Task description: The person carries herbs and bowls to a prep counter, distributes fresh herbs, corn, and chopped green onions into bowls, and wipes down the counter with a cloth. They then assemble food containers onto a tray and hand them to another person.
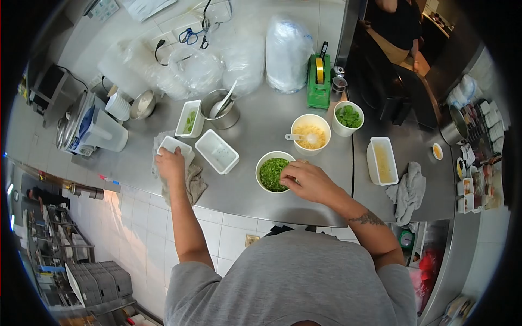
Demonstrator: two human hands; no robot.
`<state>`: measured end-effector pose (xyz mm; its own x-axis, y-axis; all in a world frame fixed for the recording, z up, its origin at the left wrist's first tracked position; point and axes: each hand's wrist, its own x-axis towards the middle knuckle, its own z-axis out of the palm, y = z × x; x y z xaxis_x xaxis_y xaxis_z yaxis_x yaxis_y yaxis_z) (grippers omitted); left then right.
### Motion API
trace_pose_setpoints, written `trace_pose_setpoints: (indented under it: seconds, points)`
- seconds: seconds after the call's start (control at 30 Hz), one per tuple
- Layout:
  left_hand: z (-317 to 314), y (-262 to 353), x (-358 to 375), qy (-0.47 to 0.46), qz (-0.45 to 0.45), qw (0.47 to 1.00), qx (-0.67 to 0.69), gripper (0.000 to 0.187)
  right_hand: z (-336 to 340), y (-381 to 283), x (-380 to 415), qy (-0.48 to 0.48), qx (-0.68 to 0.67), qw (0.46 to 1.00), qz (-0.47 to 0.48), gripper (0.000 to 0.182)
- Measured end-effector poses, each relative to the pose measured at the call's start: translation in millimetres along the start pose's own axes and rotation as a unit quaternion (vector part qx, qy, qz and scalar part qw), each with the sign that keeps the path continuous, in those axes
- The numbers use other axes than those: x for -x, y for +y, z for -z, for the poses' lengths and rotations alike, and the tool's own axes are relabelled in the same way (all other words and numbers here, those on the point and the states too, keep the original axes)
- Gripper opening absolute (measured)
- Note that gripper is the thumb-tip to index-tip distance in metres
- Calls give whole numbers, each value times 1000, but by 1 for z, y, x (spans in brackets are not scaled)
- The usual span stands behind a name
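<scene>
My left hand [171, 163] grips the near rim of a small white rectangular tub [181, 146], which rests on a grey cloth [192, 182]. To its right stands another white tub [217, 151] with a few specks inside. My right hand [308, 182] is over a round white bowl [260, 179] of finely chopped greens [273, 174]. Its fingers are curled and pressed together at the greens' right side; what they hold is hidden. Just beyond sits a white tub of chopped yellowish bits [310, 128] with a clear-handled scoop [298, 137] in it.
A tub of leafy greens [348, 117], a green tape dispenser [318, 81] and a steel pot [221, 118] stand farther back. To the right are an oblong tub [383, 161] and a grey cloth [409, 190]. Plastic bags [288, 57] line the wall. Another person [397, 27] stands beyond.
</scene>
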<state>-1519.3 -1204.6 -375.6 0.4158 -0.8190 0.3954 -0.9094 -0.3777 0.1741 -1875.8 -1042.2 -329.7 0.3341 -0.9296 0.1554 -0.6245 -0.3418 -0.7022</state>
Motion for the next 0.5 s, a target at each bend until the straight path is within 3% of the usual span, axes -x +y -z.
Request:
trace_pose_setpoints:
  seconds: [0.07,0.17,0.3,0.4,0.5]
  points:
    - [6,4,-4,-29,64,997,4,54,2,-2,-11,23,-21,1000,3,12]
    - [-34,-30,-25,-121,52,983,131,52,-7,-2,-36,41,-62,997,29,12]
    - [-22,-28,-6,-48,-12,981,185,56,-31,1,-90,51,-118,992,12,16]
    - [10,-20,14,-76,-43,980,177,53,-55,1,-134,59,-55,997,10,21]
    - [22,-14,34,-129,-67,968,205,51,-85,-4,-158,109,57,986,113,29]
